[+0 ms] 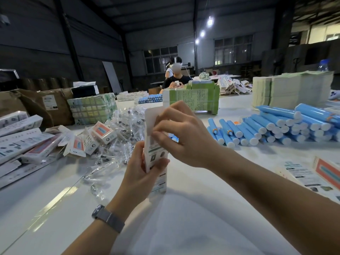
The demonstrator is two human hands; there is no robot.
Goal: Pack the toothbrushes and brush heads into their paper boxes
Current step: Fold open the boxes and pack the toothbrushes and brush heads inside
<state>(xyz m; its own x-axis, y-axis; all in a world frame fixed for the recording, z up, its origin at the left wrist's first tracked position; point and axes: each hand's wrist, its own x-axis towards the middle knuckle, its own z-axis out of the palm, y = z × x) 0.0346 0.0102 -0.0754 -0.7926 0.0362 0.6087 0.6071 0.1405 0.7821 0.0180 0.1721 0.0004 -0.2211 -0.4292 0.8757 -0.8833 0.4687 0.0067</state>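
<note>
Left hand (141, 162) gripping upright paper box (156, 144); right hand (185, 137) pinching its top flap

White printed paper box (155, 144) stands upright, top flap apparently open.

A wide white table (55, 208) fills the lower frame. At the far left lie long white printed boxes (20, 142), stacked and overlapping. Just right of them, small folded cartons (99, 134) with orange panels rest against a heap of clear plastic packets (121, 129) at centre left. On the right, blue tubes with white caps (276, 126) lie piled side by side. A green and white printed carton (195, 100) stands at upper centre. A tall pale stack of flat sheets (287, 91) sits at upper right. Printed leaflets (301, 173) lie at the right edge.
</note>
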